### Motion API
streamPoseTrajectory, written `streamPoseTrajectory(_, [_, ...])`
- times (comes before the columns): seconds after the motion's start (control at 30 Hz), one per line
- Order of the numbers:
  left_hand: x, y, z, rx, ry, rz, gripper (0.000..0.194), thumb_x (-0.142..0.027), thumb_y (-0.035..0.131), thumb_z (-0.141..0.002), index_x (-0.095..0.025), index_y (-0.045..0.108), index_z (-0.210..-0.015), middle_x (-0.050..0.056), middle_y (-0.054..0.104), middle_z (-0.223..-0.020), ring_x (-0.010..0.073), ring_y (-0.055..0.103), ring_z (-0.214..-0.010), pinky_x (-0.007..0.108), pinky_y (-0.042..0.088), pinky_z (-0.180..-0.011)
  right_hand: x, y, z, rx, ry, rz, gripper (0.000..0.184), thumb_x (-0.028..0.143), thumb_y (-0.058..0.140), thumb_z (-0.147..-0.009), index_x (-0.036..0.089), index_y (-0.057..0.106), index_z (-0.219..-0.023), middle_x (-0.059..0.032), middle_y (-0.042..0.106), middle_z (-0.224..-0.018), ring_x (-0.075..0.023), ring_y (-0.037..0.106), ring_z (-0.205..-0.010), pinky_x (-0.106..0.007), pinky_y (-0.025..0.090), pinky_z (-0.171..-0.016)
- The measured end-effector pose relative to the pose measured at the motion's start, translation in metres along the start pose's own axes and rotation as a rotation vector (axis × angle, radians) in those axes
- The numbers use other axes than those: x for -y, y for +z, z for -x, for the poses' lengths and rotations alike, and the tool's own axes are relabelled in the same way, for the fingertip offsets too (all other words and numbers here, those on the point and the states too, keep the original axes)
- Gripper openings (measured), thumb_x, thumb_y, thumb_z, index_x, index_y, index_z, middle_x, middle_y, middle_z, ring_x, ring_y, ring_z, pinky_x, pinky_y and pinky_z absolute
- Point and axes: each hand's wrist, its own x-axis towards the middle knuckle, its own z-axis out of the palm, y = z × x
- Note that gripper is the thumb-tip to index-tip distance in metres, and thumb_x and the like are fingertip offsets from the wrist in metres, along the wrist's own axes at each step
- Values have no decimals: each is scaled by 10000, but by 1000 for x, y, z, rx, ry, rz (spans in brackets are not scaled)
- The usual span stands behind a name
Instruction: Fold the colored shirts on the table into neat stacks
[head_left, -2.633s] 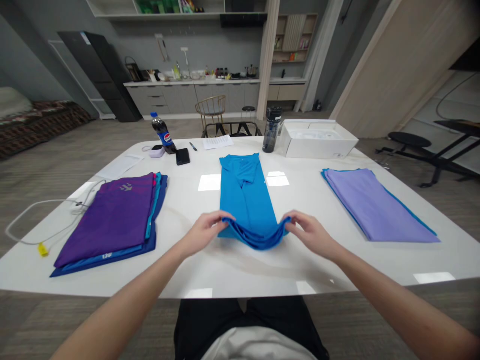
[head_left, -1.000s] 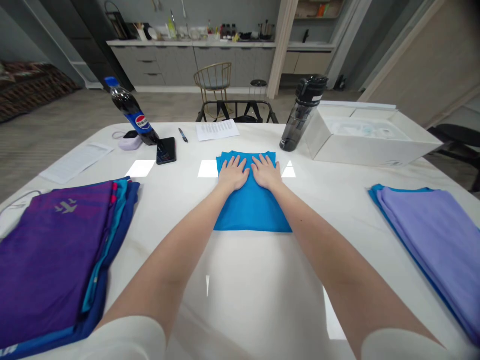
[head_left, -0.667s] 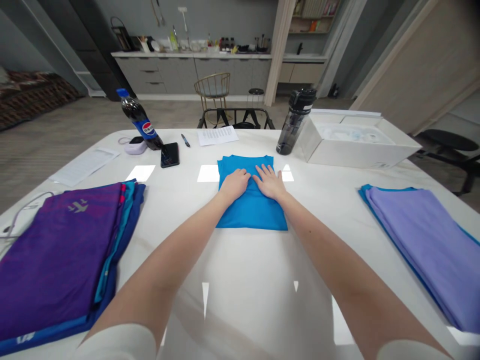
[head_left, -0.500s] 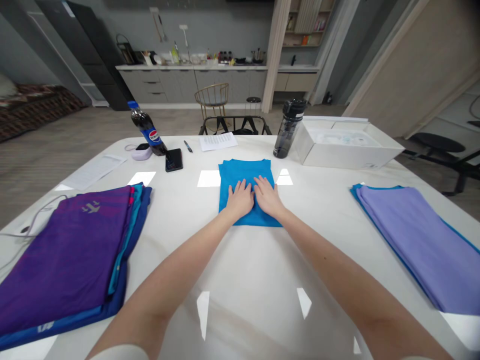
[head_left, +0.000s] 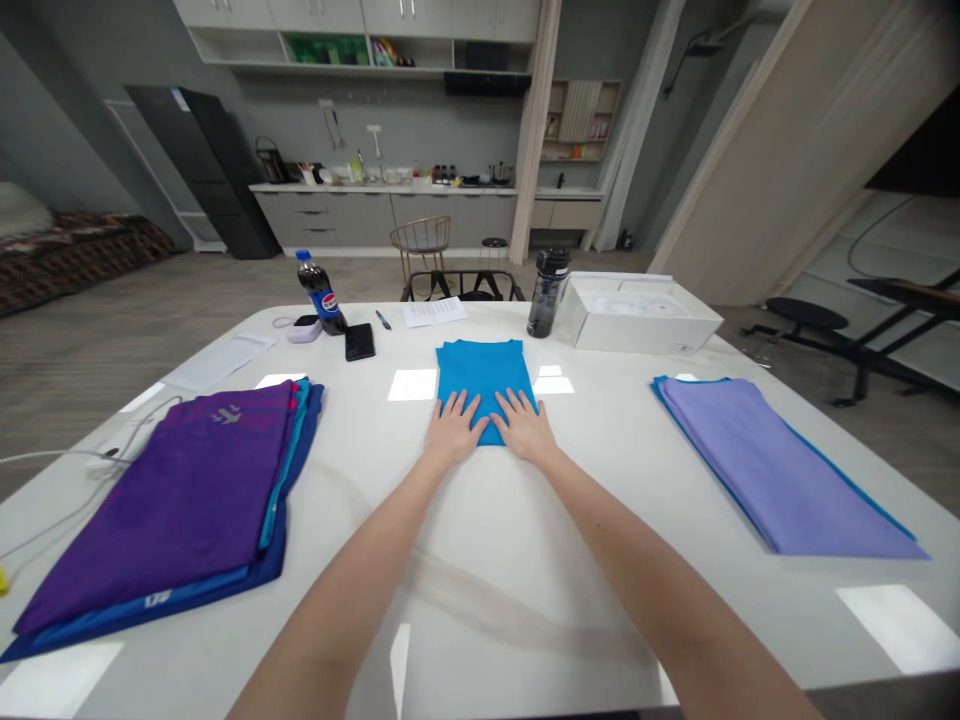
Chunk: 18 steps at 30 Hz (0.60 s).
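Note:
A bright blue folded garment (head_left: 484, 367) lies flat in the middle of the white table (head_left: 480, 560). My left hand (head_left: 452, 430) rests palm down on its near left corner, fingers spread. Beside it my right hand (head_left: 523, 425) presses on the near right part, fingers also spread, thumb close to the left thumb. To the left lies a stack of folded garments, a purple one (head_left: 172, 500) on top and blue ones under it. Over on the right, a folded lavender garment (head_left: 765, 460) lies on a blue one.
Along the far side stand a cola bottle (head_left: 322, 292), a phone (head_left: 360, 342), a pen (head_left: 383, 320), a printed sheet (head_left: 435, 311), a dark water bottle (head_left: 548, 292) and a white open box (head_left: 637, 325). Cables (head_left: 135, 445) run at the left edge.
My hands have slid toward the near edge of the blue garment and spread slightly apart. The camera view has tilted up, showing more of the kitchen wall.

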Motion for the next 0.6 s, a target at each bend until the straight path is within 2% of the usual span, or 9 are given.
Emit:
streamPoseTrajectory(0.23, [1,-7,14,66,-45,27,741,-697,192,-992,-313,280,-1619,44,188,-1705,295,133,-1580,534,101,-1268,1,-7,30,65,64,3,686,661,134,-1028,357,194,-1640,-8,129,-1717,-293,87,-1571,-627,65,-1217])
streamPoseTrajectory(0.33, [6,-16,31,132,-24,37,714,-647,290,-1000,-285,290,-1616,80,178,-1708,318,132,-1577,557,126,-1256,-7,-12,50,108,30,-3,680,661,165,-1030,352,224,-1633,-18,123,-1721,-298,91,-1568,-606,93,-1216])
streamPoseTrajectory(0.4, [9,-24,45,102,-16,25,655,-508,408,-1000,-243,336,-1595,123,239,-1686,317,230,-1549,520,219,-1236,-14,-16,66,36,19,-1,656,622,210,-1045,304,306,-1610,-67,216,-1700,-297,187,-1541,-554,169,-1207])
streamPoseTrajectory(0.47, [10,-31,58,20,-26,-18,552,-318,450,-979,-214,444,-1522,151,394,-1597,299,400,-1450,449,356,-1160,-19,-20,80,-90,95,6,604,563,266,-1058,224,447,-1525,-147,409,-1591,-303,364,-1443,-498,287,-1150])
streamPoseTrajectory(0.53, [7,-38,68,-33,-29,-85,457,-179,394,-968,-219,569,-1388,152,548,-1431,288,527,-1299,420,438,-1050,-21,-25,88,-156,202,7,523,507,327,-1060,169,567,-1380,-185,568,-1408,-303,504,-1297,-452,381,-1054])
streamPoseTrajectory(0.6, [4,-44,73,-27,-16,-149,446,-107,325,-967,-226,636,-1264,148,624,-1276,289,573,-1190,428,448,-992,-20,-32,90,-117,229,-3,431,445,364,-1061,161,617,-1264,-177,631,-1295,-294,562,-1212,-421,416,-990])
